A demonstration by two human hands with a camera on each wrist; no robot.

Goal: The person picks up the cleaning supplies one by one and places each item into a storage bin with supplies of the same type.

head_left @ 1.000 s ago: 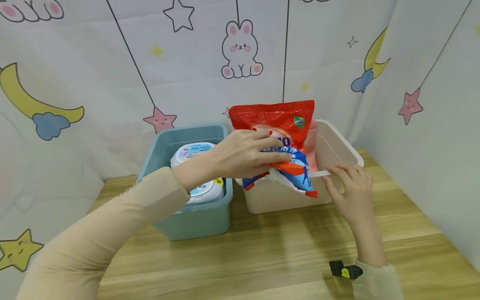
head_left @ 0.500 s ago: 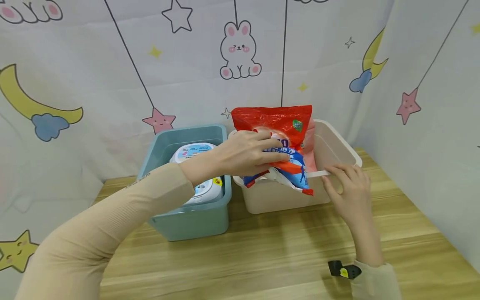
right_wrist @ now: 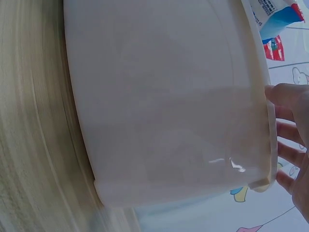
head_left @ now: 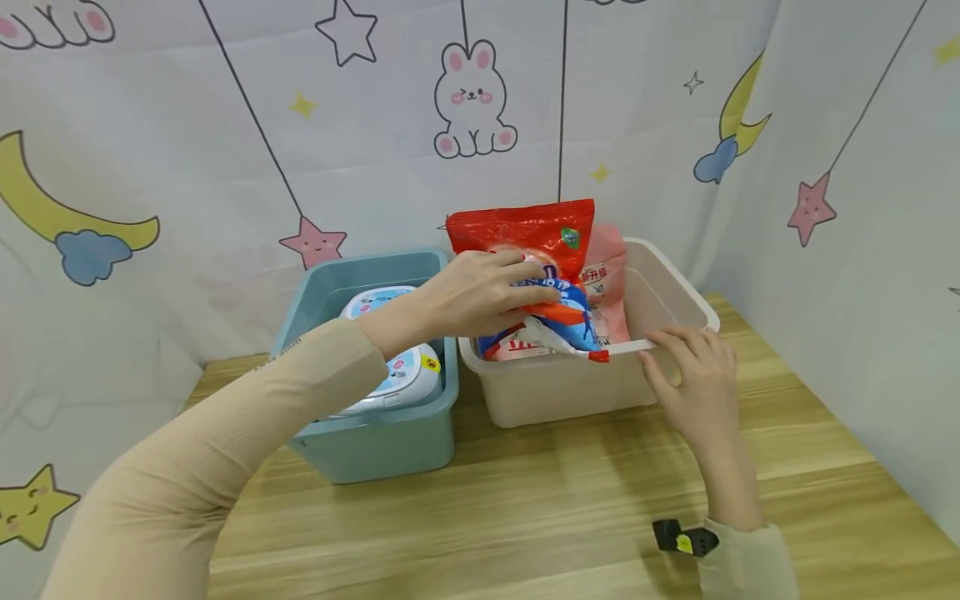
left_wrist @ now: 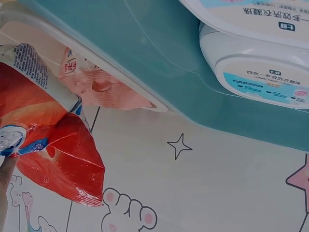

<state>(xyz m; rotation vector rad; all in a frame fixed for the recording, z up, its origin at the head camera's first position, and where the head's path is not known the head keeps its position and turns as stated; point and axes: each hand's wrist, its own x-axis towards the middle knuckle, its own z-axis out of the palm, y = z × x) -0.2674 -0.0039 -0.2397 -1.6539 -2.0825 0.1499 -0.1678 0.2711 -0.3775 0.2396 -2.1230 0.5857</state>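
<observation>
My left hand (head_left: 476,296) grips a red and blue detergent bag (head_left: 525,227) from above, over the left part of a cream plastic bin (head_left: 570,396). The bag tilts, its red end upward and its lower corner overlapping the bin's front rim. In the left wrist view, the detergent bag (left_wrist: 58,145) hides most of that hand. Inside the bin stands a pink bag (head_left: 607,292) with printed lettering, partly covered by the red one. With thumb and fingers, my right hand (head_left: 697,375) pinches the bin's front rim near its right corner, also seen in the right wrist view.
A blue-green bin (head_left: 405,454) stands just left of the cream one, holding white tubs (head_left: 401,383) with blue labels. Both bins are on a wood-grain table (head_left: 525,517), close to a patterned curtain (head_left: 390,158). Another curtain side bounds the right.
My left hand has shifted the detergent bag a little left and up, uncovering more of the pink bag. The right hand keeps its hold on the rim.
</observation>
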